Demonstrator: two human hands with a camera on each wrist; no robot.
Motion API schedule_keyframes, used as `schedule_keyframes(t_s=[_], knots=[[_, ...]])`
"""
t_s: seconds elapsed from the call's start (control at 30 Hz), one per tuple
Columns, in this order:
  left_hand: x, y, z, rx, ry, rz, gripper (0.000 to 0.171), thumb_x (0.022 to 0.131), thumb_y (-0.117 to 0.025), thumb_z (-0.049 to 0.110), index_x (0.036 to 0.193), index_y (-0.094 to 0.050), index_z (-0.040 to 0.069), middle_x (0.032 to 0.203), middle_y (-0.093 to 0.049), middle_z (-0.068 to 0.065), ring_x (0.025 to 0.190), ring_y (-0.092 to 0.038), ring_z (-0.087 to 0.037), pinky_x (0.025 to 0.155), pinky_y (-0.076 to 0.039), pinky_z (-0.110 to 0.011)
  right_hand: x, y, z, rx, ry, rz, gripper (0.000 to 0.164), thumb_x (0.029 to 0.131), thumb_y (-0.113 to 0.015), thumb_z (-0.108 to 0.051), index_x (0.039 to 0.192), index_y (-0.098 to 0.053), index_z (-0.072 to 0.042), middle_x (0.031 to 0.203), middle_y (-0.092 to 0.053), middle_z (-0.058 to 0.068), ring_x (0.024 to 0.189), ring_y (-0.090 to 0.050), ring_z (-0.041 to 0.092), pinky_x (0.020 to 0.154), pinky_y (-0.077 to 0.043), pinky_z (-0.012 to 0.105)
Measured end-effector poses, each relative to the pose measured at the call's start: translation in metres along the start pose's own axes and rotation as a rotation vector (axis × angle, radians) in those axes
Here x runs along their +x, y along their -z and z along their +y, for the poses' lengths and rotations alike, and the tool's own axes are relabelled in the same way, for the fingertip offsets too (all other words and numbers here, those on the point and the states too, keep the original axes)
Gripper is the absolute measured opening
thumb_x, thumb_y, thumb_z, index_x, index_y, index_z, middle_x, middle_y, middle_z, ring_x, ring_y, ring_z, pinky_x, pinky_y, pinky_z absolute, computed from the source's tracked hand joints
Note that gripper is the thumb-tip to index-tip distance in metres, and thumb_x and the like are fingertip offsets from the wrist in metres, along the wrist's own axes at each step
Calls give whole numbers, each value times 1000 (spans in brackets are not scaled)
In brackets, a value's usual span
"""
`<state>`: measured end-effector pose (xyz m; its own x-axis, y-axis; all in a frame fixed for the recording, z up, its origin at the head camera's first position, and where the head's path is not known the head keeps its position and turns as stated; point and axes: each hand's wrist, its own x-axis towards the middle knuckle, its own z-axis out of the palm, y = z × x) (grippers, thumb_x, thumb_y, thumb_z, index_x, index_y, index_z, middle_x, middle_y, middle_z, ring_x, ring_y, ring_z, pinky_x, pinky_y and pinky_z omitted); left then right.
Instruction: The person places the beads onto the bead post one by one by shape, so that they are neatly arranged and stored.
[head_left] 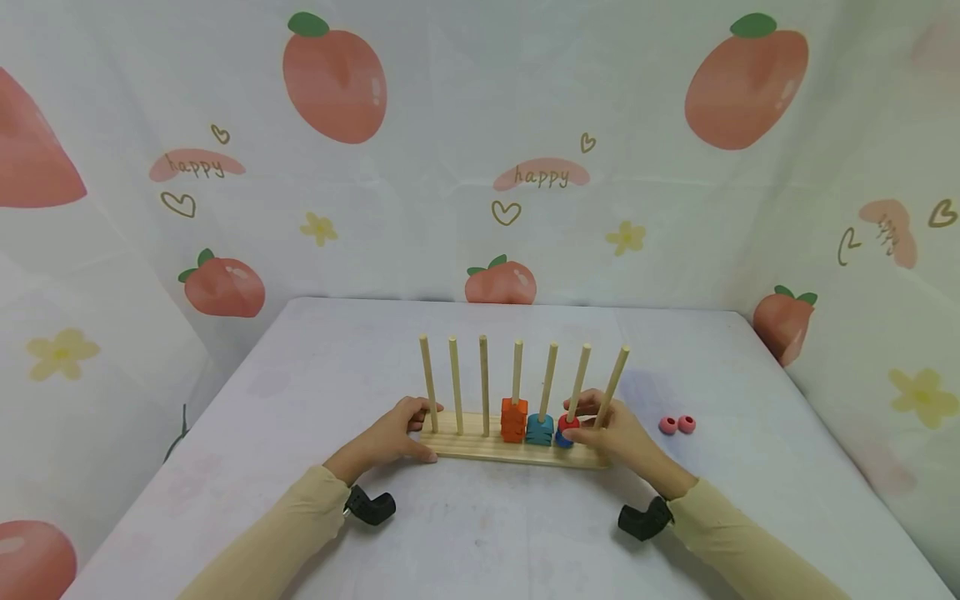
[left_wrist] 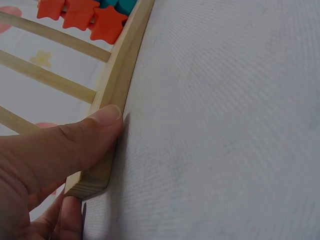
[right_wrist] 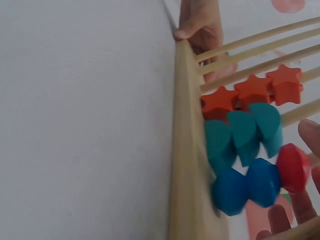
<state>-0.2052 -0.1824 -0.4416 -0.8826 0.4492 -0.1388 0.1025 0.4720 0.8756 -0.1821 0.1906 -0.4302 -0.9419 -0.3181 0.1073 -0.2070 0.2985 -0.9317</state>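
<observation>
A wooden peg stand (head_left: 480, 450) holds several upright pegs. Around its left end, my left hand (head_left: 397, 429) grips the base, thumb along the front edge in the left wrist view. My right hand (head_left: 618, 433) is at the other end, fingers spread loosely beside the red faceted bead (right_wrist: 293, 167). That bead sits on top of two blue faceted beads (right_wrist: 262, 182) on the second peg from the right. Teal half-round beads (right_wrist: 243, 137) are stacked on the neighbouring peg, and orange star beads (right_wrist: 252, 90) fill the lower part of the middle peg.
Two pink beads (head_left: 677, 425) lie on the white table cover (head_left: 480, 533), to the right of the stand. Behind the table hangs a fruit-printed cloth (head_left: 420, 217). The three left pegs (head_left: 454, 383) and the rightmost peg (head_left: 615, 379) carry no beads.
</observation>
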Motion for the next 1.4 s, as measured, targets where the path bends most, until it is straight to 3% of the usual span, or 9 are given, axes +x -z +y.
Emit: schedule_keyframes(t_s=[0.1,0.33,0.43,0.57,0.67,0.77,0.93,1.03,1.4], knots=[[0,0,0,-9,-17,-8,77,68,-86,2,134,-47,-3,126,-40,-20,117,-52,-31,100,-43,-45,-3,7,-2,-5,31,37,39,81,-77,-7,113,-59,4,112,-64,22,102,-62,16,86,-50,26],[0,0,0,-11,-20,-6,76,69,-85,3,134,-47,-2,126,-41,-20,118,-51,-31,101,-42,-45,-14,34,-15,-82,176,109,41,81,-76,-2,117,-57,4,110,-61,-17,104,-57,0,89,-46,13],[-1,-1,0,-2,-6,5,76,68,-86,3,134,-48,-1,125,-41,-19,117,-51,-30,101,-42,-46,-19,49,-17,-133,218,158,44,80,-75,-1,119,-56,4,113,-58,-22,106,-54,-7,90,-44,9],[-1,-2,0,17,-5,10,76,68,-86,4,134,-49,0,125,-42,-18,116,-50,-29,101,-41,-46,-27,69,-17,-205,184,218,49,82,-75,-5,126,-55,1,121,-58,-8,109,-50,-11,91,-40,6],[-1,-1,-1,28,-11,11,76,68,-86,4,134,-49,-1,125,-42,-19,116,-50,-29,101,-41,-46,-32,83,-17,-267,94,244,53,84,-75,-13,131,-53,-3,127,-57,3,109,-48,-13,89,-38,4],[-1,-1,-1,31,-7,13,75,68,-86,4,134,-50,0,124,-43,-19,115,-50,-29,101,-41,-46,-37,97,-13,-332,-12,243,55,87,-73,-21,135,-50,-5,132,-56,10,114,-51,1,89,-40,7],[-1,-1,-1,33,-3,12,75,67,-87,3,133,-50,0,123,-43,-18,115,-50,-29,100,-42,-46,-42,116,-2,-382,-156,184,62,91,-68,-28,141,-42,-2,139,-48,26,124,-48,40,98,-47,45],[-1,-1,-1,33,-9,10,75,68,-86,3,133,-50,-1,124,-43,-19,114,-51,-29,100,-42,-45,-44,122,4,-370,-216,155,64,91,-68,-28,141,-40,1,139,-46,30,124,-46,48,94,-45,59],[0,-1,-1,28,-24,8,76,68,-86,3,134,-48,-3,126,-42,-20,116,-51,-30,100,-42,-46,-46,135,25,-366,-328,9,62,90,-68,-25,136,-43,11,132,-49,35,117,-52,48,92,-49,54]])
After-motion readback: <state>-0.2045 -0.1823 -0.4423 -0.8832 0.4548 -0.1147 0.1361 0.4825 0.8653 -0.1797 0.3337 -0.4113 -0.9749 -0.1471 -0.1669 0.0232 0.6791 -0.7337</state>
